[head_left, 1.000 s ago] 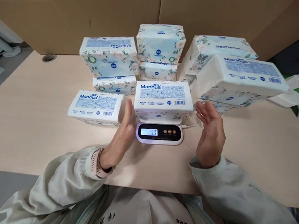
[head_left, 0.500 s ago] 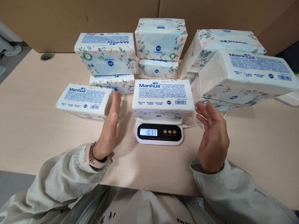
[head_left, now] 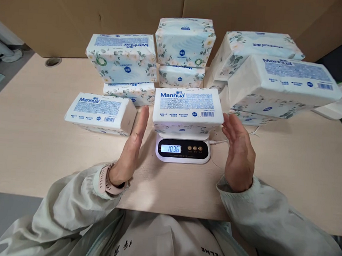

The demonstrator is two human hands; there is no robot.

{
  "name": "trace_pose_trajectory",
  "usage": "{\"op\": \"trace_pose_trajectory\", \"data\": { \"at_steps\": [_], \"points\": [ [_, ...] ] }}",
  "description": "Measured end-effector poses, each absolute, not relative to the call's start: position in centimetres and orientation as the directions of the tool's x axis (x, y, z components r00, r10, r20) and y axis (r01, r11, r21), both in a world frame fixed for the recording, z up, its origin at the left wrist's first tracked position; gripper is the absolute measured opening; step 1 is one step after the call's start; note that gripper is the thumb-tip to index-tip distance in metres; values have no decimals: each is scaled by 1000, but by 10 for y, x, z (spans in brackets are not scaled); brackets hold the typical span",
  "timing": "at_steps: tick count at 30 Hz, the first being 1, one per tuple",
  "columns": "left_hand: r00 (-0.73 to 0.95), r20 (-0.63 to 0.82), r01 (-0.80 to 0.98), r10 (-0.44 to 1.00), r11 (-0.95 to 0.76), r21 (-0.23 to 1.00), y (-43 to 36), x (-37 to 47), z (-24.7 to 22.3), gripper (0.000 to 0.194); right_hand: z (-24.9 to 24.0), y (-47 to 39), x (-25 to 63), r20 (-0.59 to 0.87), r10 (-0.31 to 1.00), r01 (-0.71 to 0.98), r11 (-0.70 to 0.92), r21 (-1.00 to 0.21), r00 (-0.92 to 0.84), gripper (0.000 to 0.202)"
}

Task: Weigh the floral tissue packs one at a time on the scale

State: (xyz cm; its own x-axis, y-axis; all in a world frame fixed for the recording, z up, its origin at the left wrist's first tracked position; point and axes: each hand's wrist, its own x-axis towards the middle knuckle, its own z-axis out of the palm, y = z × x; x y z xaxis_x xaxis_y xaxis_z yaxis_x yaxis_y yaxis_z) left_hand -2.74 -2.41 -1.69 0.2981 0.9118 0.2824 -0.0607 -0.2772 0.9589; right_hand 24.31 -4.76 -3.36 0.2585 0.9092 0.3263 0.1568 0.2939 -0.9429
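Best to leave the white, blue-printed, film-wrapped rectangular pack [head_left: 189, 109] resting freely on the white plastic scale with black panel [head_left: 183, 150], with open, empty fingers on left hand [head_left: 129, 156] and right hand [head_left: 239, 161], carefully avoiding right-side contact, impossible to tell here.

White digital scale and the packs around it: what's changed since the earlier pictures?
The white flower-printed pack left of the scale has shifted left. The left hand went left, then partway back. The lit display changed, now reading 103.6. The pack on the scale and right hand stayed about put.
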Motion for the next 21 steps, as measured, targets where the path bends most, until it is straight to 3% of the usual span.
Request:
{"op": "trace_pose_trajectory", "data": {
  "at_steps": [13, 21],
  "points": [
    [299, 321, -42, 898, -324, 945, -20, -32, -25, 62, -33, -44, 243, 296, 907, 90, 282, -955, 301, 49],
    [317, 322, -4, 892, -339, 941, -17, -38, -29, 62, -32, -43, 243, 240, 920, 100, 219, -971, 311, 60]
  ]
}}
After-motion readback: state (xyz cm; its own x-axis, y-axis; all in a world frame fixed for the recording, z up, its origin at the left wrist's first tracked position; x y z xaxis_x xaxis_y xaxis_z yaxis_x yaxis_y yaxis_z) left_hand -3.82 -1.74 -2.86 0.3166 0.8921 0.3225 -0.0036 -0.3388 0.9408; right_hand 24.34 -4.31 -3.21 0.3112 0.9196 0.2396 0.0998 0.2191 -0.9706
